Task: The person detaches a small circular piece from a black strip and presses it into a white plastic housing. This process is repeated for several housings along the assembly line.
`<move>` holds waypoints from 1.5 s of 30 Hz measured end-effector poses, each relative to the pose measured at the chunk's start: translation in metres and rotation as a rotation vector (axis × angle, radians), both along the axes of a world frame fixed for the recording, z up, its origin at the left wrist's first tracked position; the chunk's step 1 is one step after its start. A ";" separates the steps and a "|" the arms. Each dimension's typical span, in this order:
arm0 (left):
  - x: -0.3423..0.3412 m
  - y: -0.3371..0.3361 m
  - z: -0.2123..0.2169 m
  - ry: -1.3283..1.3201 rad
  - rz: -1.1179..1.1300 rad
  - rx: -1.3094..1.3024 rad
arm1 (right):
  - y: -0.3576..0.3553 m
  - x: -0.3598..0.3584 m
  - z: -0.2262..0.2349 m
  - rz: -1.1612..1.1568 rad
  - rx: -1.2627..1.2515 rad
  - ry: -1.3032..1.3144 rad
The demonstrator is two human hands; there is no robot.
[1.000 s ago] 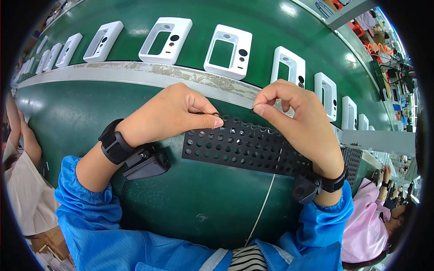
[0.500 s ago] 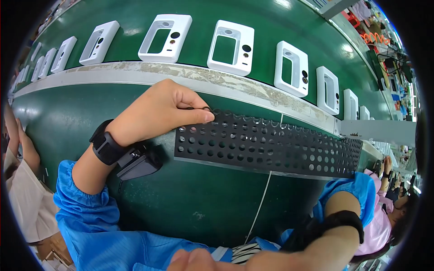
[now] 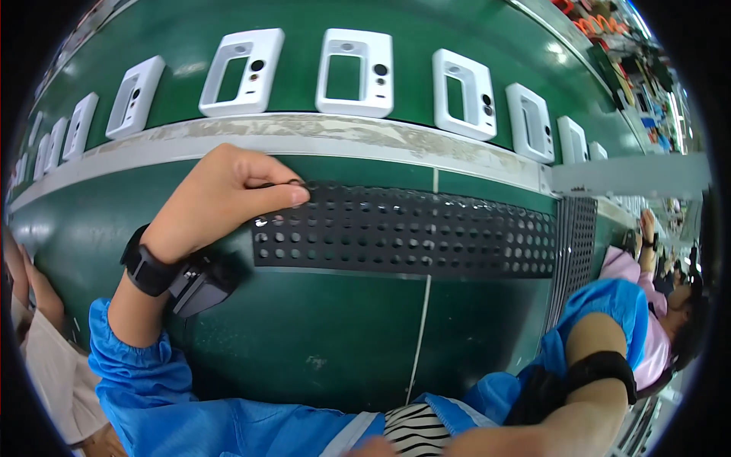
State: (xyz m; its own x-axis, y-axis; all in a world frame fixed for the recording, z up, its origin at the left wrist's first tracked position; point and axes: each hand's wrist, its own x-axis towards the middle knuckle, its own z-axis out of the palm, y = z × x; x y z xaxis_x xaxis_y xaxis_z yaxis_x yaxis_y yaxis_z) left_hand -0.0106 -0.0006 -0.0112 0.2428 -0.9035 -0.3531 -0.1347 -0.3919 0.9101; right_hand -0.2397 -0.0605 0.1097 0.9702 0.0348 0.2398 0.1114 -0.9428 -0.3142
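My left hand (image 3: 221,194) is closed in a pinch at the upper left corner of a long black sheet (image 3: 403,247) punched with rows of round holes. A clear backing edge shows along the sheet's lower side. Something thin and dark shows at the pinching fingertips, too small to make out. My right hand (image 3: 373,448) is blurred and mostly cut off at the lower edge, close to my body; its fingers do not show clearly. Black bands circle both wrists, and a black box-shaped device (image 3: 204,286) hangs at the left one.
Beyond a worn pale rail (image 3: 343,129), white plastic housings (image 3: 354,72) stand in a row on a green surface. More perforated black sheets (image 3: 575,236) lie at the right, beside a grey metal bar (image 3: 624,175). Other people sit at both sides.
The housings, my left hand and the sheet all sit further left in the picture. My right hand has dropped mostly out of view. More of the sheets at the right shows.
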 end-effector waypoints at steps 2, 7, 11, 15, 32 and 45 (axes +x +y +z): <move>0.000 -0.002 0.003 0.038 0.021 0.017 | -0.003 0.006 -0.005 0.000 -0.005 -0.001; 0.005 0.005 0.002 0.043 0.059 0.058 | -0.011 0.026 -0.018 0.111 0.022 -0.024; 0.006 0.007 -0.005 0.064 0.025 0.006 | -0.015 0.038 -0.019 0.254 0.021 -0.059; 0.003 0.001 -0.003 0.034 -0.016 -0.022 | -0.037 0.044 0.005 0.311 0.211 0.492; 0.011 0.013 -0.004 -0.092 -0.036 -0.082 | -0.125 0.145 -0.077 -0.049 0.335 0.010; 0.011 0.013 -0.007 -0.055 -0.038 -0.058 | -0.141 0.154 -0.124 -0.214 0.398 0.025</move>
State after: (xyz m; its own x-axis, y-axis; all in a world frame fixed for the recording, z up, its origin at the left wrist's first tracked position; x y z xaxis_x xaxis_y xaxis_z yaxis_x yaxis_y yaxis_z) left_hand 0.0003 0.0123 -0.0185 0.2256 -0.9311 -0.2867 -0.1989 -0.3321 0.9220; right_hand -0.0855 -0.2012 -0.0140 0.9511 -0.2578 0.1702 -0.0855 -0.7492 -0.6568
